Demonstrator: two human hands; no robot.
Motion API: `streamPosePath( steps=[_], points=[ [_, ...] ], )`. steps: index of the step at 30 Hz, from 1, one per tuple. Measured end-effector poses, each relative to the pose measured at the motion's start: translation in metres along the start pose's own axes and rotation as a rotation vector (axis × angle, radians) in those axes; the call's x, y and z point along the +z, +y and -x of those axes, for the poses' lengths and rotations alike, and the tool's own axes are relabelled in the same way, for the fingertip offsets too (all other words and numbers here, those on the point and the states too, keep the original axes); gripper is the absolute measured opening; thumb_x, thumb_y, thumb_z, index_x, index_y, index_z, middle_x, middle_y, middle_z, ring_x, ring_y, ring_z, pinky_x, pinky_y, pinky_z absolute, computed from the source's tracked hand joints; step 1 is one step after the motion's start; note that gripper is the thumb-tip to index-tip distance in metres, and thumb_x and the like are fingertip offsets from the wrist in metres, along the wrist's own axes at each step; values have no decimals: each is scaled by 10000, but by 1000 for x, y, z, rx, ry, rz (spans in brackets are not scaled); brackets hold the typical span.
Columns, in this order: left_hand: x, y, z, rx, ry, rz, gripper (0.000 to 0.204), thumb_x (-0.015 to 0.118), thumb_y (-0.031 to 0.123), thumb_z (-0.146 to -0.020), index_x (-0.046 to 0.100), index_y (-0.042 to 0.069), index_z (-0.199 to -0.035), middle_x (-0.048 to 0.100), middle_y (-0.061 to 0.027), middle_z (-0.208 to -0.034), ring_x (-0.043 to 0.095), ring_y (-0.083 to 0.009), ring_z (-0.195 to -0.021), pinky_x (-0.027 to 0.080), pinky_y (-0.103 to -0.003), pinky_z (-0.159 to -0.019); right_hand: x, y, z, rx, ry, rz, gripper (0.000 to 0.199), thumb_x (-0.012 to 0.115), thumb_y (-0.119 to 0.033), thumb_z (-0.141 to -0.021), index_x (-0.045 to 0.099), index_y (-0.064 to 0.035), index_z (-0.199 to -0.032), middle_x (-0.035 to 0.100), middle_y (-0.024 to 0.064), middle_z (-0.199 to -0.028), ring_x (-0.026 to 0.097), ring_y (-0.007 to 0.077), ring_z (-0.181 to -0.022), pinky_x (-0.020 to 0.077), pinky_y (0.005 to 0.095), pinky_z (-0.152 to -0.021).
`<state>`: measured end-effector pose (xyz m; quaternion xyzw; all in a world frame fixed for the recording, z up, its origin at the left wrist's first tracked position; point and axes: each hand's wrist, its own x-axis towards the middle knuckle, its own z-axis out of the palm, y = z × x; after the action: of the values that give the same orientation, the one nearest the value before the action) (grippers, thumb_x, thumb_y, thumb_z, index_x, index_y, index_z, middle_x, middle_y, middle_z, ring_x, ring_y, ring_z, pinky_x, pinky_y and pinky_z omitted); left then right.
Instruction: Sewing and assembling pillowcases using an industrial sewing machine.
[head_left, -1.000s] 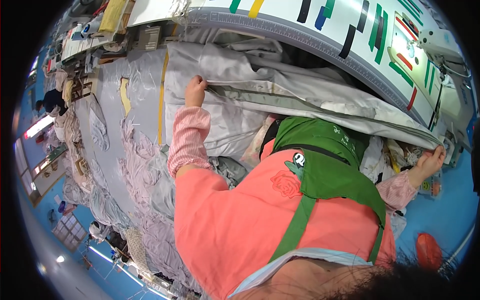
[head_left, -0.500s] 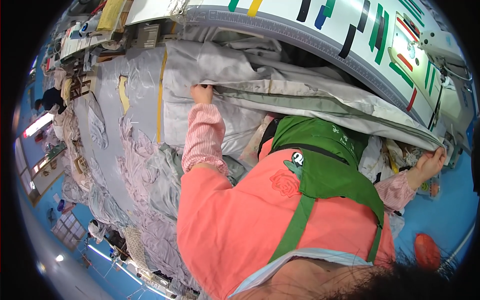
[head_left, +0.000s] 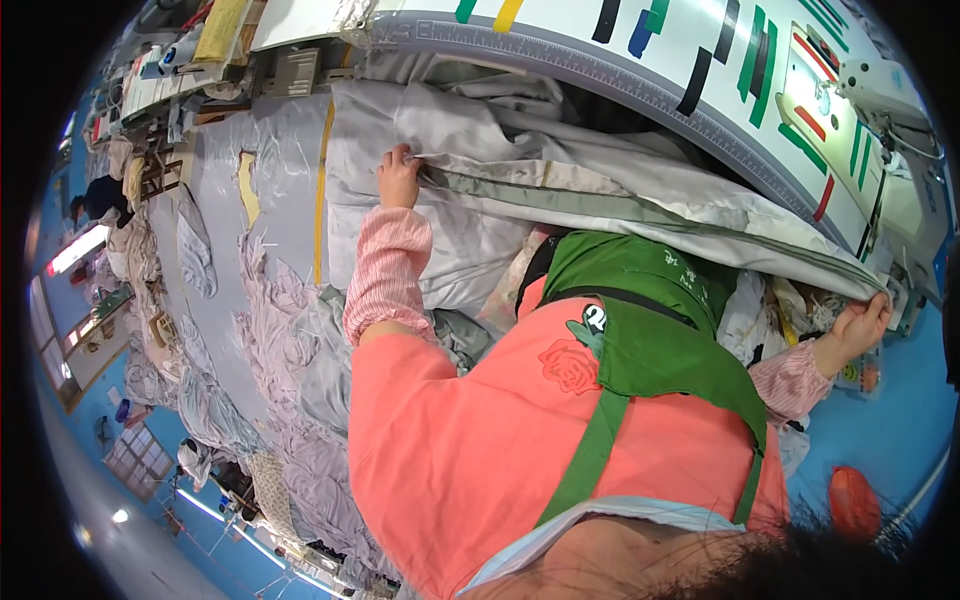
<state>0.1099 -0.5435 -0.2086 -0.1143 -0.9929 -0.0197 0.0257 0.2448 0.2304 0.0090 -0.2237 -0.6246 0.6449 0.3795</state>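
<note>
A long piece of pale grey-white fabric (head_left: 650, 212) is stretched across my lap, folded lengthwise with a grey-green strip showing along its fold. At its left end my left hand (head_left: 399, 180) pinches the edge between thumb and fingers, just above more of the same cloth. Far to the right, my right hand (head_left: 858, 326) is closed on the other end of the fabric, close to the sewing table's corner. Between the two hands the edge runs fairly taut, sloping down to the right.
Beyond the fabric stands a white sewing table (head_left: 560, 25) with a ruler strip along its edge and coloured tape pieces. A lit sewing machine (head_left: 880, 90) is at the far right. Heaps of crumpled cloth (head_left: 290, 350) lie on the grey surface to the left. A red bag (head_left: 853, 502) sits lower right.
My left hand has shifted slightly up and left, its fingers now raised at the fabric's end. The right hand has stayed in place.
</note>
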Motion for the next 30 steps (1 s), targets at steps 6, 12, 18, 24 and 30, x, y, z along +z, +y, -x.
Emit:
streamPosePath(
  steps=[6, 12, 18, 24, 30],
  points=[
    [-10, -5, -12, -16, -14, -147, 129, 607, 117, -756, 698, 118, -848, 573, -47, -1134, 545, -278, -1002, 446, -412, -787, 0, -3, 1, 0, -8, 14, 121, 568, -92, -960, 577, -12, -1050, 639, 105, -995, 620, 227, -915, 512, 354, -825],
    [-19, -25, -33, -452, 488, 213, 214, 560, 165, -797, 689, 0, -845, 618, -178, -996, 560, -376, -949, 451, -455, -826, 9, -3, 2, 28, 91, 27, 109, 561, -85, -962, 582, -19, -1046, 641, 92, -980, 622, 205, -885, 512, 328, -794],
    [-11, -27, -38, -815, -4, 527, 340, 549, 254, -832, 677, -58, -870, 647, -225, -773, 599, -404, -728, 481, -436, -730, 15, 3, -2, -8, 0, -17, 168, 569, -73, -954, 552, -14, -1111, 635, 89, -980, 620, 187, -876, 521, 308, -750],
    [-13, -13, -37, -1112, 100, 1144, 339, 554, 321, -876, 692, 11, -883, 602, -37, -712, 551, -239, -632, 448, -373, -616, 14, 2, 0, 23, -29, -42, 105, 568, -82, -958, 585, -24, -1044, 637, 74, -967, 612, 190, -887, 501, 319, -789],
    [9, -3, -42, -1182, 27, 1091, 250, 646, 199, -812, 695, -16, -929, 643, -51, -751, 571, -224, -666, 469, -359, -679, 25, 0, 5, 3, -5, -36, 107, 569, -92, -961, 585, -29, -1046, 635, 75, -967, 608, 191, -891, 498, 334, -807]
  ],
)
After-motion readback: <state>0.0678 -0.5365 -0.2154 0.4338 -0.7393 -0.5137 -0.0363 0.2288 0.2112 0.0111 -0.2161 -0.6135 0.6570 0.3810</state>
